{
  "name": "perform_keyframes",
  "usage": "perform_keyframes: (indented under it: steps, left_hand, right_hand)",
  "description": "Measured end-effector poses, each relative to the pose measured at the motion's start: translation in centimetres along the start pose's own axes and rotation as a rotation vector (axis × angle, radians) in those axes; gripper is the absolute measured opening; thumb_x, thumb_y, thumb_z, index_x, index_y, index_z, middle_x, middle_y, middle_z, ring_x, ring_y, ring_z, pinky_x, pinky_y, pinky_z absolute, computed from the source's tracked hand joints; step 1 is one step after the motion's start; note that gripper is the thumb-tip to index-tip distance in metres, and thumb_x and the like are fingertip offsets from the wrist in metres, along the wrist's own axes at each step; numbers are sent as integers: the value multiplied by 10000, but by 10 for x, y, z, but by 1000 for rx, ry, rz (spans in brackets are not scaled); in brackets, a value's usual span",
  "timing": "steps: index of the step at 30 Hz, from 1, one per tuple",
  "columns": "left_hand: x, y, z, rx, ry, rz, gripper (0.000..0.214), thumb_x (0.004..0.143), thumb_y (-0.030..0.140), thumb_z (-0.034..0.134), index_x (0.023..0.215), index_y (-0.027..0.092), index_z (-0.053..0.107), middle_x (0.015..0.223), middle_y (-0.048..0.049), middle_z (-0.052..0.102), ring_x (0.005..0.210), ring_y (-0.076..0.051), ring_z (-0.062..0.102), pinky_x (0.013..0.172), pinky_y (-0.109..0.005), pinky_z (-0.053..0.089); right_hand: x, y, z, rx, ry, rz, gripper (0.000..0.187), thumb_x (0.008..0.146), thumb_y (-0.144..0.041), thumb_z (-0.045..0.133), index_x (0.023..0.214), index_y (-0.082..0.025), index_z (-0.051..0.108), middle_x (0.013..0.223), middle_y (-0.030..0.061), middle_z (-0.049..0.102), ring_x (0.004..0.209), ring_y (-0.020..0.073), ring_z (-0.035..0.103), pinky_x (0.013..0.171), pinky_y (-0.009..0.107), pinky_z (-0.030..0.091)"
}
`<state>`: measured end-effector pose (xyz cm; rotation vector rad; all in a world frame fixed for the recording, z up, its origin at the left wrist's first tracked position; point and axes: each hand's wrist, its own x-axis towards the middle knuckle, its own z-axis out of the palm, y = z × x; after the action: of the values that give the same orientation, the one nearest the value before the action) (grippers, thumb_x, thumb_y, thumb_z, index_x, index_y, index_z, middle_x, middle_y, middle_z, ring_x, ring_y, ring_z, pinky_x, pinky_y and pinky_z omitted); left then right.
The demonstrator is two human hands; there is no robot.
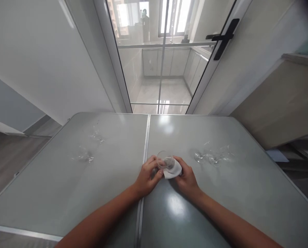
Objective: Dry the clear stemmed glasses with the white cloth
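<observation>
Near the middle of the table, my left hand (149, 176) is closed around a clear wine glass (162, 159), its round rim facing up toward me. A white cloth (174, 170) is pressed against the right side of the glass. Behind that cloth, the fingers of my right hand (187, 177) are closed on it and partly hidden. The stem and foot of the held glass cannot be made out.
Two clear stemmed glasses, one near (90, 158) and one farther back (101, 140), are on the left of the grey table (112, 172). Two more glasses (199, 157) (215, 160) are on the right. A metal seam (140, 220) divides the tabletop. Beyond stands a glass door (154, 62) with a black handle (226, 37).
</observation>
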<state>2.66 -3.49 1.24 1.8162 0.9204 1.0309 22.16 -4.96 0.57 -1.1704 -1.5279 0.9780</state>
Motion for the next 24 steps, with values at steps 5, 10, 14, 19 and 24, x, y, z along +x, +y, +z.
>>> perform_keyframes:
  steps: [5,10,14,19,24]
  left_hand:
    - [6,-21,-1,-311,54,-117,588,831,533,728,1276,186,563,1141,-111,619,969,-214,585,881,-335,490]
    - [13,-29,-7,-491,-29,-113,682,708,678,772,1124,145,686,1077,-124,660,974,-259,614,864,-353,492]
    - [15,-28,-9,-454,8,-120,646,715,609,808,1150,144,701,1090,-130,679,961,-242,623,864,-341,491]
    - [18,-26,-9,-422,128,-121,617,677,531,865,1138,147,723,1092,-131,693,968,-238,619,888,-348,507]
    - [19,-26,-12,-458,298,-129,566,621,451,913,1075,165,735,1146,-131,667,1059,-258,601,842,-337,573]
  right_hand:
    - [7,6,4,232,-240,135,310,848,-425,693,1041,-184,701,875,40,719,758,192,617,705,284,504]
    - [8,4,3,558,-381,365,407,748,-523,764,917,-158,702,779,54,694,648,181,598,617,284,477]
    - [8,-6,-5,168,-301,119,166,820,-327,674,897,-184,704,733,14,671,618,156,555,598,253,436]
    - [5,-16,-3,-49,-53,-71,242,798,-154,549,957,-211,724,832,27,714,738,181,610,721,281,483]
    - [8,-16,-6,191,375,107,168,853,-311,638,935,-180,702,809,38,693,719,195,598,634,295,491]
